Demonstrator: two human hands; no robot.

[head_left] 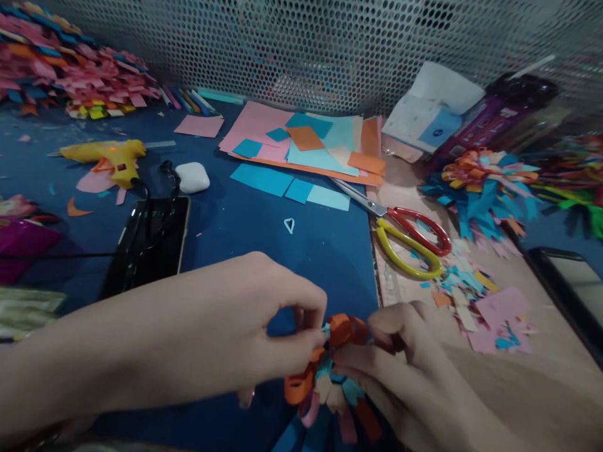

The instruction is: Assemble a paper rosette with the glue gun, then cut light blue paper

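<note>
Low in the middle of the head view, both hands meet on a paper flower point(330, 370) made of curled orange, blue, pink and cream strips. My left hand point(249, 320) pinches its orange curls from the left, fingers closed. From the right, my right hand point(405, 364) grips the flower, fingers bent around it. The flower is held just above the blue table point(245, 226).
Red-and-yellow scissors point(405, 235) lie right of centre beside paper scraps point(475, 295). Coloured paper sheets point(301, 144) sit behind. A yellow glue gun point(113, 160), white earbud case point(191, 177) and black phone point(151, 242) lie left. Finished paper flowers point(485, 182) are at right, a second phone point(570, 282) at far right.
</note>
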